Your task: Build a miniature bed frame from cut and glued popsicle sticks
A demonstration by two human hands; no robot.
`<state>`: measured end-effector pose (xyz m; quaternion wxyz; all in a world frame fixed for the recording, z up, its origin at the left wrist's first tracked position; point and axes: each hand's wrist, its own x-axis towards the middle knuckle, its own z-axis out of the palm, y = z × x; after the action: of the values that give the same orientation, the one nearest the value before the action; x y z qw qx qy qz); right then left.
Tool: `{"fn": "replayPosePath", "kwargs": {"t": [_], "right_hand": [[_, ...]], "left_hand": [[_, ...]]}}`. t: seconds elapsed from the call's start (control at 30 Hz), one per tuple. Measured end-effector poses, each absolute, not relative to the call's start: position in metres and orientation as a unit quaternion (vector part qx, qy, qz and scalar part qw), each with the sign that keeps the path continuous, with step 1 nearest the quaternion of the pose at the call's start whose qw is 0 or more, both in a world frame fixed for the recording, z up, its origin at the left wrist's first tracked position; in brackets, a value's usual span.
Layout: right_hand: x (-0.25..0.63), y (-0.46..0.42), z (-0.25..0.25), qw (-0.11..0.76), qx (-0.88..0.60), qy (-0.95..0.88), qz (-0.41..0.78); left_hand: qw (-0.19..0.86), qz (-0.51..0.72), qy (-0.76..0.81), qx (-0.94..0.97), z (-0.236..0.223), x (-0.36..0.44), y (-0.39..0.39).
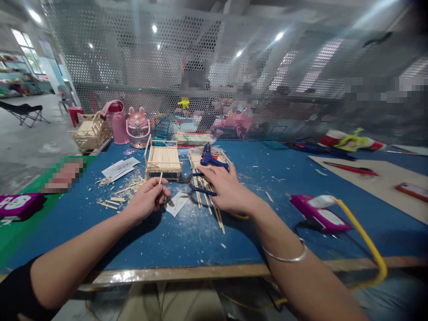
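Observation:
My left hand (147,199) is closed in a pinch on a short wooden stick (160,178) that points up, just in front of a small wooden stick-built bed frame (162,160). My right hand (227,187) lies over dark-handled pliers (192,183) and a bundle of long wooden sticks (212,205) on the blue table mat (187,240). Its fingers curl down onto them; whether they grip the pliers is unclear. A blue glue gun (210,159) rests on a second wooden frame (200,157) just beyond that hand. A white paper scrap (177,203) lies between my hands.
Stick offcuts (115,194) and paper sheets (119,168) litter the left. A wooden crate model (90,133), pink jug (117,121) and pink bottle (137,128) stand at the back left. A purple device (319,214) with a yellow cable (364,236) lies right. Other people sit behind the mesh screen.

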<state>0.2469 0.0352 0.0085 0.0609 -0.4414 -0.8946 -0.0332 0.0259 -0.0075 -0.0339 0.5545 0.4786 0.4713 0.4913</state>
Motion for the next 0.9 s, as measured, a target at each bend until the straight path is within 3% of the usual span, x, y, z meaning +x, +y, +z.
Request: {"fn": "replayPosePath", "kwargs": {"t": [0.3, 0.9], "right_hand": [[0.229, 0.027, 0.003, 0.073, -0.397, -0.912, 0.068], [0.222, 0.025, -0.002, 0.147, -0.358, -0.915, 0.111]], "left_hand": [[0.548, 0.516, 0.407, 0.517, -0.033, 0.03, -0.01], [0.52, 0.486, 0.439, 0.548, -0.027, 0.033, -0.015]]}}
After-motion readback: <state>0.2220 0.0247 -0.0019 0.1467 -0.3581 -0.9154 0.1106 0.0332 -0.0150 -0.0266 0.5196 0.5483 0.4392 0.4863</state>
